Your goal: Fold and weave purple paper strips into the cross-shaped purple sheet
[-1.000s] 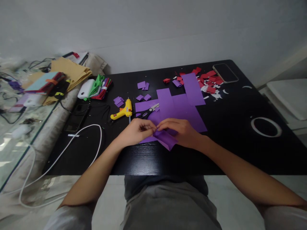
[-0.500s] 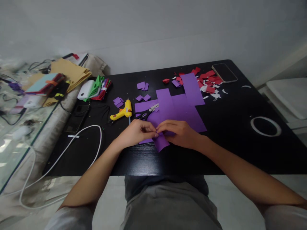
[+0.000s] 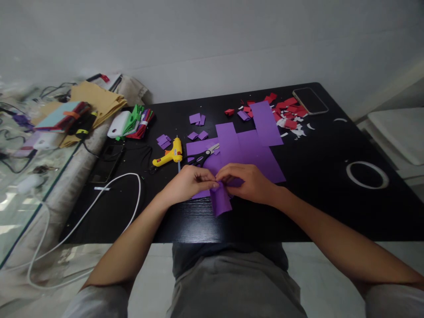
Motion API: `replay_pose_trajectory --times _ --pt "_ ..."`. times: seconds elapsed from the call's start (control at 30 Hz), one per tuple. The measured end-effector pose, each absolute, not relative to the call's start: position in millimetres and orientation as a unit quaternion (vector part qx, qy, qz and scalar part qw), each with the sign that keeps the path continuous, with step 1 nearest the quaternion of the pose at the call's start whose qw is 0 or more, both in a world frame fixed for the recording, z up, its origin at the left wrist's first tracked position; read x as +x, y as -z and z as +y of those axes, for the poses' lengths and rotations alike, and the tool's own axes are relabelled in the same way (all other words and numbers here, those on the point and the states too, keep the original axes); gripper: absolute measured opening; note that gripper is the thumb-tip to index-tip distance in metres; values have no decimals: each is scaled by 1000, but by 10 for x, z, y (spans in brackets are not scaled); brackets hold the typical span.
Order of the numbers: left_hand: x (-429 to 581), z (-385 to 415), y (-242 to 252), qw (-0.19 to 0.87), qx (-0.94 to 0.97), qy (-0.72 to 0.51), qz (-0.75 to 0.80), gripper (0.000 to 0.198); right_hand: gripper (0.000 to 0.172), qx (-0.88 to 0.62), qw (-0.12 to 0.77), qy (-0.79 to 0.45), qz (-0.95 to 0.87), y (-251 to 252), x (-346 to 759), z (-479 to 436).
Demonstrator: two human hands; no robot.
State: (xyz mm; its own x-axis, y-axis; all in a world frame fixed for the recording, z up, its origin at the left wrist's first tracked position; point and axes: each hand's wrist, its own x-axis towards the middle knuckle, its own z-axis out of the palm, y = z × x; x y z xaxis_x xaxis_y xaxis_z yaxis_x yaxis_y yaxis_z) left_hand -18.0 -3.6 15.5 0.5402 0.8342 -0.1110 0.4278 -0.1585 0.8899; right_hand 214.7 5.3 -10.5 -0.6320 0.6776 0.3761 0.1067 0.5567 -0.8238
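Observation:
A small strip of purple paper point(image 3: 221, 202) hangs between my hands, curled toward the table's front edge. My left hand point(image 3: 195, 180) pinches its upper left corner between thumb and fingers. On the other side, my right hand point(image 3: 241, 180) closes its fingertips on the strip's top edge; part of the grip is hidden. Beneath and behind the hands lie larger purple sheets point(image 3: 260, 159). Black-handled scissors point(image 3: 203, 155) rest on those sheets just beyond my left hand. A yellow glue gun point(image 3: 170, 154) lies to the left of the scissors.
Small purple squares point(image 3: 163, 141) lie near the glue gun. Red and white scraps point(image 3: 291, 115) spread at the back right beside a phone point(image 3: 310, 100). A white ring point(image 3: 367, 174) lies on the right. A white cable point(image 3: 137, 194) loops at the left, near another phone point(image 3: 106, 164).
The purple strip's lower end has swung slightly left and down and looks more curled. My right fingers have shifted a little at its top edge. My left hand stays nearly still.

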Motion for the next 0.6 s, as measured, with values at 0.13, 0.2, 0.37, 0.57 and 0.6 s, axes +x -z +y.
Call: replay_pose_trajectory --times 0.13,0.2,0.37,0.57,0.6 --pt "-183 -37 -152 491 724 -217 433 21 28 -266 315 -526 -744 75 2172 77" --pt "-186 -41 -142 495 719 -233 429 20 25 -268 314 -572 -709 67 2185 96" --pt "-186 -62 -112 458 725 -289 425 21 21 -270 338 -621 -654 59 2194 143" --pt "-193 -62 -137 360 798 -308 373 10 19 -296 350 -634 -623 42 2180 158" --pt "-195 -59 -142 337 811 -310 364 9 19 -300 350 -636 -619 38 2180 157"
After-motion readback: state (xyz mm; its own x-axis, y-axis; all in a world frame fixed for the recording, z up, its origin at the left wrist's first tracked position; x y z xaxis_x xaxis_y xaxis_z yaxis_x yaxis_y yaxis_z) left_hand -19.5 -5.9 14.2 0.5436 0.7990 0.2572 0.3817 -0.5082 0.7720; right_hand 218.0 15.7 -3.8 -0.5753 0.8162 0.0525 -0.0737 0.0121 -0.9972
